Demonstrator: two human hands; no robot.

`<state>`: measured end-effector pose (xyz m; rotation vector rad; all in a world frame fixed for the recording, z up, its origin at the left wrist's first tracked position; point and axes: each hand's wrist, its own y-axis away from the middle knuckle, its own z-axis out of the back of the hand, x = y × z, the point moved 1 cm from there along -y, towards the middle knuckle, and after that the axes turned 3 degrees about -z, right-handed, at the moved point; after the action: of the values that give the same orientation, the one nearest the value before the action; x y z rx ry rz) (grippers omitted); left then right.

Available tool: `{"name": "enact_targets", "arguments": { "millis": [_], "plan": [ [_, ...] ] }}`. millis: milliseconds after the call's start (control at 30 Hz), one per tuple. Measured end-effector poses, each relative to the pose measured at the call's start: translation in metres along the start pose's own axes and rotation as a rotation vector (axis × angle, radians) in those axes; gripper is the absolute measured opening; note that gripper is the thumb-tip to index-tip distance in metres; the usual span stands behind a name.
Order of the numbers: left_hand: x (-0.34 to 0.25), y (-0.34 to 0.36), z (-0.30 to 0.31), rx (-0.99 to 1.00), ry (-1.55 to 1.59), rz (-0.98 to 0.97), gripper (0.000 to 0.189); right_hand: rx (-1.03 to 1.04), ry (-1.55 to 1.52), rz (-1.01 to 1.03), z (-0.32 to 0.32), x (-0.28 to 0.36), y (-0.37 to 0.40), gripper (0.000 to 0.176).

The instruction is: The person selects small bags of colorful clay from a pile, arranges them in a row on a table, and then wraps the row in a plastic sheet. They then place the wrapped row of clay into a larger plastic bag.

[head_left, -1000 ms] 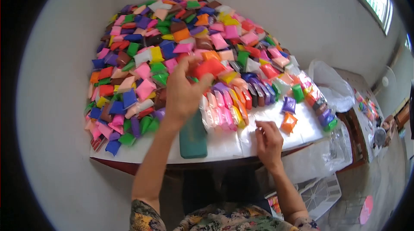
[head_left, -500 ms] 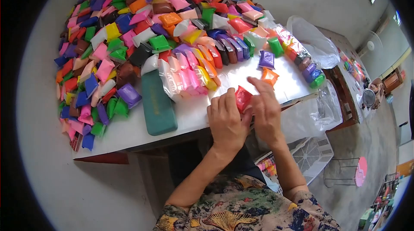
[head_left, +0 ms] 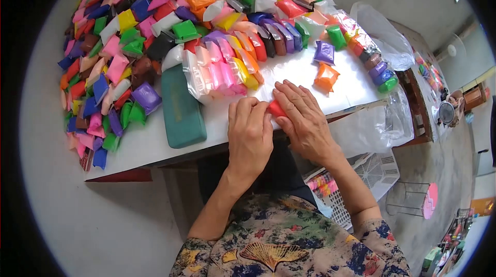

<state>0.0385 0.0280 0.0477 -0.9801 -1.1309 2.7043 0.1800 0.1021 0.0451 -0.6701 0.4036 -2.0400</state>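
Note:
At the front edge of the white table [head_left: 139, 153], a red packet [head_left: 276, 108] lies between my hands. My left hand [head_left: 250, 135] has its fingers bent together at the packet's left side. My right hand [head_left: 304, 119] is laid flat over its right part, fingers stretched out. An orange packet [head_left: 326, 77] and a purple packet [head_left: 324, 53] lie beyond my right hand. Rows of pink packets [head_left: 221, 76], yellow packets [head_left: 245, 73] and other colours stand beyond my left hand. A green case [head_left: 183, 109] lies to the left.
A large heap of coloured packets [head_left: 116, 62] covers the back and left of the table. A filled clear bag [head_left: 372, 61] lies at the right edge. Below are a white crate [head_left: 380, 171] and a pink stool [head_left: 430, 200].
My right hand has come down from above the red packet and now lies flat over part of it. Both hands and the packet are nearer the table's front edge. The view has shifted slightly.

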Motion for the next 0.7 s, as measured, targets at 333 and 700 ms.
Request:
{"name": "enact_targets", "arguments": {
  "millis": [333,700],
  "plan": [
    [0.000,0.007,-0.004,-0.022,0.026,-0.017,0.011,-0.336,0.025,-0.076,0.012,0.001,0.022,0.030],
    [0.002,0.004,-0.005,-0.023,0.015,-0.078,0.012,-0.326,0.083,-0.006,0.002,-0.003,0.017,0.022]
  ]
}}
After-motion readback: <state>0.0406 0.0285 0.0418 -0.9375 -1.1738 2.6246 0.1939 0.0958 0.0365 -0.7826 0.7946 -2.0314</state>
